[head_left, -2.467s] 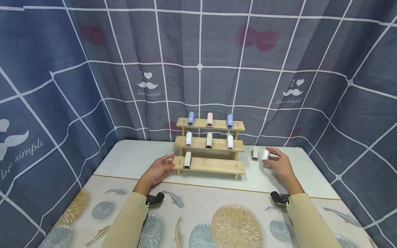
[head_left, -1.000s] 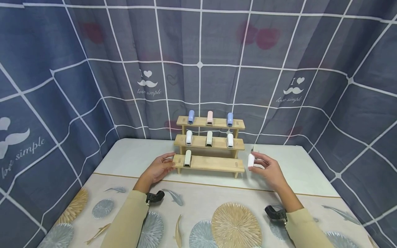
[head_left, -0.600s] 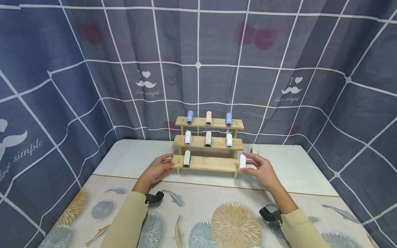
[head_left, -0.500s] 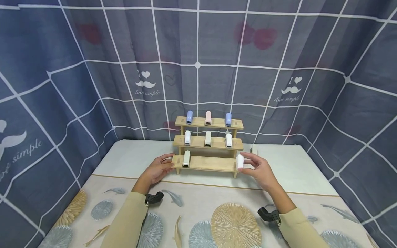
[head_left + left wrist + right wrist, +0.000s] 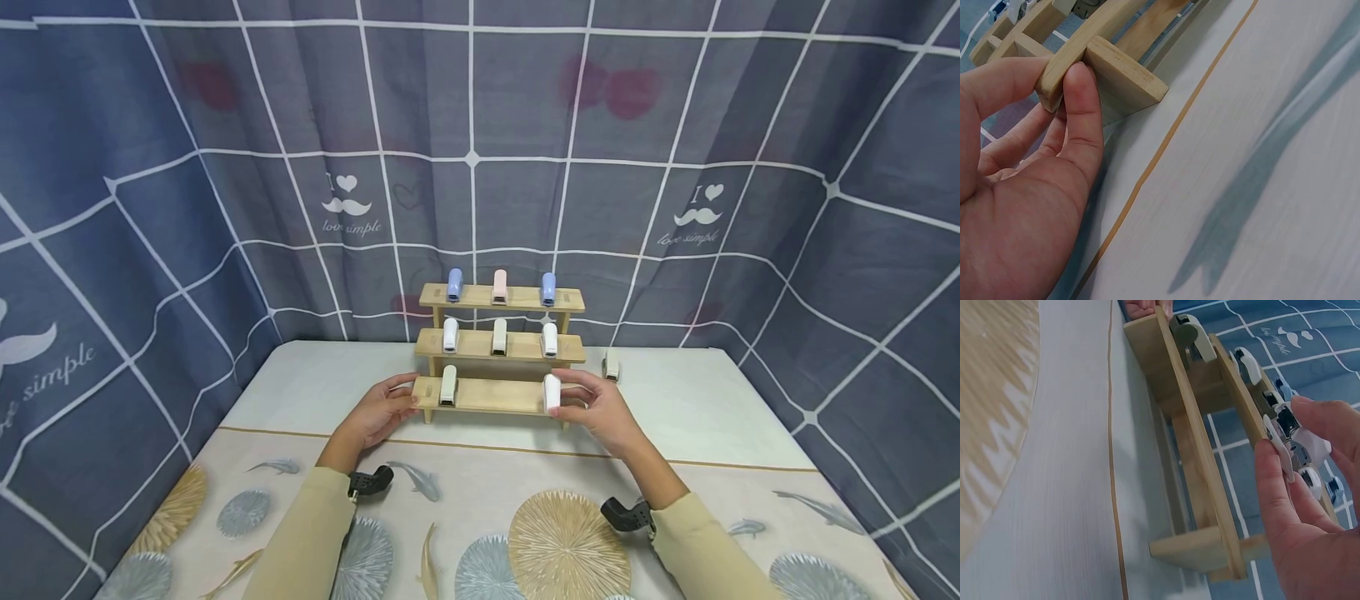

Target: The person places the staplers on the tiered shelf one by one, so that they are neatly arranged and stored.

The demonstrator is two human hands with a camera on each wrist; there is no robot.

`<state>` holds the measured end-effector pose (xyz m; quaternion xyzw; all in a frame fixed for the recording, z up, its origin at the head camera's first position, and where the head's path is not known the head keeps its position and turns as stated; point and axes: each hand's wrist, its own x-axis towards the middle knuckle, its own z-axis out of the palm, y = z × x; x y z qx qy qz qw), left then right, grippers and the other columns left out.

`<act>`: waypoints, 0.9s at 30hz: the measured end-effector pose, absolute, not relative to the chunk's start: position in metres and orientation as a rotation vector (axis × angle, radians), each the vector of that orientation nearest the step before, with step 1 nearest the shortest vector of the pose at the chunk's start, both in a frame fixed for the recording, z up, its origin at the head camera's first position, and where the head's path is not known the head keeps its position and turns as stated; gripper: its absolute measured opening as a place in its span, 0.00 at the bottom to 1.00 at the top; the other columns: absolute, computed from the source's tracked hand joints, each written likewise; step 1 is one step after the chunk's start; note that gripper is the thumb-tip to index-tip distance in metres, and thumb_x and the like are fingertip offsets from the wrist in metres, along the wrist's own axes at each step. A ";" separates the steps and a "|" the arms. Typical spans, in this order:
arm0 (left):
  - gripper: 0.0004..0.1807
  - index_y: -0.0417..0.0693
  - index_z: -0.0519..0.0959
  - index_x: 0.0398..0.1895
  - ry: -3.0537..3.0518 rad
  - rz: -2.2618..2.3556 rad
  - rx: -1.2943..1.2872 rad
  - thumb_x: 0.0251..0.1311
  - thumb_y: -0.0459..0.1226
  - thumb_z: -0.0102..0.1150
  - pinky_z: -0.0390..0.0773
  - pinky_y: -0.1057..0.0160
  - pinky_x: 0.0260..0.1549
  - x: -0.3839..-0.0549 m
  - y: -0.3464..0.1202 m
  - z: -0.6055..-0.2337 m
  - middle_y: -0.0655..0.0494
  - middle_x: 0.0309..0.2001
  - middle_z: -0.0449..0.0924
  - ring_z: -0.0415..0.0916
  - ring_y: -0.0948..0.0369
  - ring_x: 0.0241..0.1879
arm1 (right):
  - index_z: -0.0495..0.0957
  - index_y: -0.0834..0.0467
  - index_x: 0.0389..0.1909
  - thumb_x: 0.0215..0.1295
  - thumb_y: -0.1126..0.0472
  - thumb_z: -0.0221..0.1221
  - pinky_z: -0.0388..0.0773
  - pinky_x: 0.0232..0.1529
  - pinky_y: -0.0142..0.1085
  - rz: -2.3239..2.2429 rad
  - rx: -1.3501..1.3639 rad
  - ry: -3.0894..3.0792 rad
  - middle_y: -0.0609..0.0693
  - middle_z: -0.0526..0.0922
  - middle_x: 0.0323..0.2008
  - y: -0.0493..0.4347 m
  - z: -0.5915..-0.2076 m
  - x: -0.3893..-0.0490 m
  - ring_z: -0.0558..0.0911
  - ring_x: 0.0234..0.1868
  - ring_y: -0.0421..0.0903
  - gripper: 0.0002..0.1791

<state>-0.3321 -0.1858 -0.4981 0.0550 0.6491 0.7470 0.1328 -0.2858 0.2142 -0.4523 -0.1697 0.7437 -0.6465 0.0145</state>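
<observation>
My right hand (image 5: 603, 410) pinches a small white stapler (image 5: 552, 393) between thumb and fingers, over the right part of the bottom shelf. In the right wrist view, a gap shows between this stapler (image 5: 1286, 437) and the bottom board (image 5: 1200, 444). At the other end, my left hand (image 5: 375, 415) grips the edge of the wooden three-tier stand (image 5: 498, 397), its thumb and fingers pinching the board end (image 5: 1069, 62) in the left wrist view. A cream stapler (image 5: 447, 386) stands on the left of that same shelf.
On the middle tier stand a white (image 5: 450, 335), a cream (image 5: 499, 337) and another white stapler (image 5: 549, 340). Blue (image 5: 454, 285), pink (image 5: 499, 287) and blue (image 5: 548, 289) staplers line the top. One cream stapler (image 5: 611, 365) sits on the white tabletop (image 5: 690, 392). A checked curtain (image 5: 525, 208) hangs behind.
My right hand has carried the white stapler leftward from the tabletop at the right to over the bottom shelf's right part. The left hand keeps its grip on the stand.
</observation>
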 end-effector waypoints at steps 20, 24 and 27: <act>0.37 0.33 0.54 0.79 1.869 2.158 0.170 0.68 0.23 0.54 0.84 0.70 0.43 -0.332 -0.189 -0.497 0.57 0.47 0.79 0.81 0.65 0.42 | 0.75 0.61 0.67 0.54 0.70 0.74 0.87 0.47 0.34 -1.955 -0.531 2.342 0.65 0.81 0.60 0.173 -0.454 -0.300 0.85 0.56 0.55 0.37; 0.36 0.33 0.55 0.78 1.863 2.163 0.167 0.68 0.22 0.53 0.84 0.70 0.43 -0.331 -0.189 -0.497 0.57 0.46 0.79 0.81 0.65 0.42 | 0.75 0.61 0.66 0.53 0.71 0.74 0.87 0.47 0.36 -1.969 -0.527 2.310 0.65 0.80 0.62 0.166 -0.455 -0.303 0.85 0.55 0.56 0.36; 0.36 0.33 0.55 0.78 1.861 2.167 0.162 0.68 0.22 0.53 0.84 0.70 0.42 -0.331 -0.189 -0.496 0.58 0.46 0.79 0.81 0.65 0.41 | 0.76 0.60 0.65 0.53 0.70 0.75 0.88 0.46 0.36 -1.960 -0.509 2.309 0.64 0.80 0.62 0.160 -0.455 -0.307 0.86 0.54 0.55 0.36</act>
